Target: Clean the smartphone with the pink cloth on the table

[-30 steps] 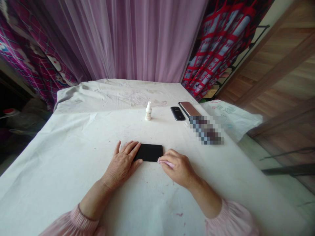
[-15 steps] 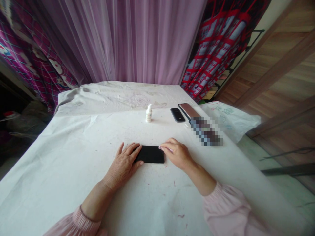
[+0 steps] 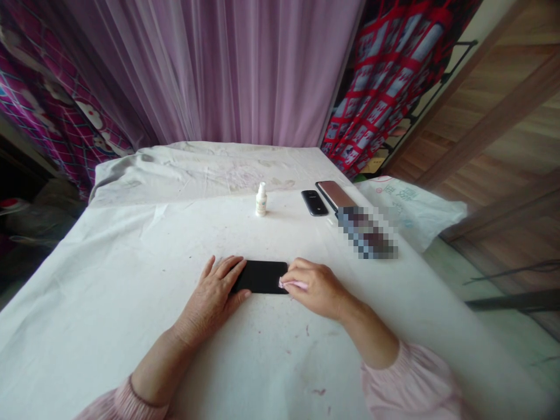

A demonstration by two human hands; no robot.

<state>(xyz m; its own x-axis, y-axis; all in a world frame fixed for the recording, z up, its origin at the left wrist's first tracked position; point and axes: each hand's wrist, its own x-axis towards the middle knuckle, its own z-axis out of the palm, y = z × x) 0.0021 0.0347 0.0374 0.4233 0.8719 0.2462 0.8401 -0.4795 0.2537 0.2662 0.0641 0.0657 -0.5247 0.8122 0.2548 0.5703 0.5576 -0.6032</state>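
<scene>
A black phone lies flat on the white tablecloth in front of me. My left hand rests on its left end, fingers stretched out flat and pressing it down. My right hand is closed around a small pink cloth, whose tip touches the phone's right edge near the front corner.
A small white bottle stands farther back at the middle. To its right lie a small dark phone and a brown phone. A white printed bag hangs off the table's right edge. Curtains close the back.
My right hand slid with the pink cloth from the phone's near right corner up to its far right corner, then back toward the near edge. My left hand stayed pressing the phone.
</scene>
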